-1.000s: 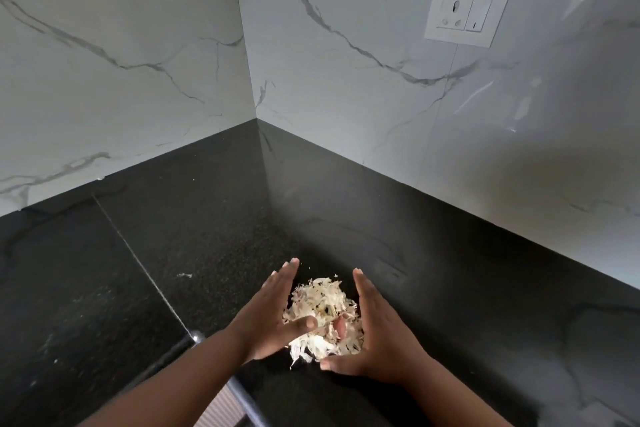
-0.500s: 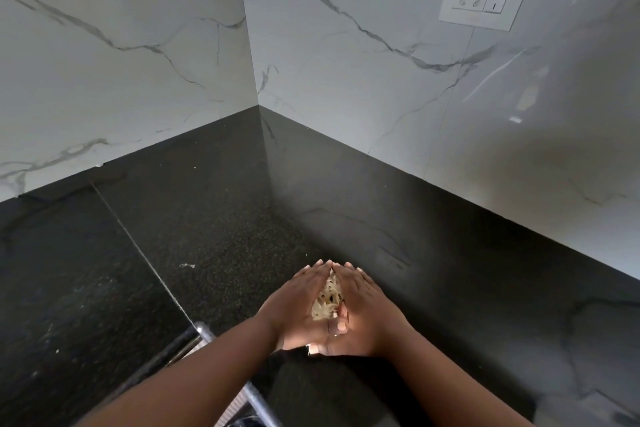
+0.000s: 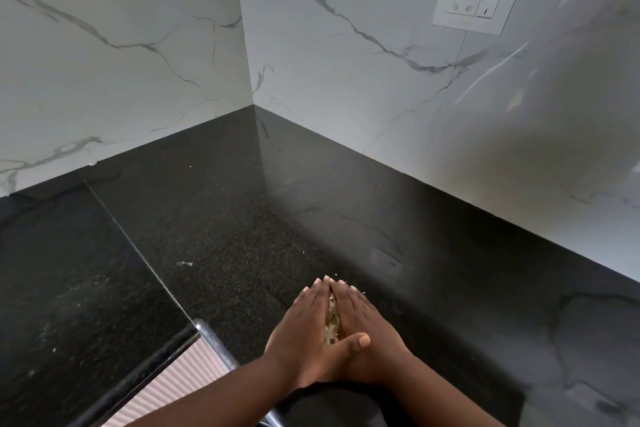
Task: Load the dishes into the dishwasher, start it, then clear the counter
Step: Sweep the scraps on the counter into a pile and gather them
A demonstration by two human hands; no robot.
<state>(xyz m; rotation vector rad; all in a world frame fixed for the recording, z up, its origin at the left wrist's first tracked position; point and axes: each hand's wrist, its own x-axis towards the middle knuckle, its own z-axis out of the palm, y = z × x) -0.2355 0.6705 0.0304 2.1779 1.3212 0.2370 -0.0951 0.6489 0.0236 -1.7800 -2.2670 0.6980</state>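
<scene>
Near front edge of counter (image 3: 433,253): pale scraps (image 3: 331,322) heaped, cupped between left hand (image 3: 304,326) and right hand (image 3: 367,326), fingers straight, fingertips meeting. Stray flecks (image 3: 184,263) left. Clearing stage underway; dishwasher, dishes unseen, so loading unverifiable.

Most of the pale scraps (image 3: 331,321) stay hidden between the pressed-together left hand (image 3: 304,329) and right hand (image 3: 367,329), forearms cut off below.

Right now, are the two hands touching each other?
Touching. The head view shows the left hand and right hand meeting at their fingertips around the scraps.
</scene>
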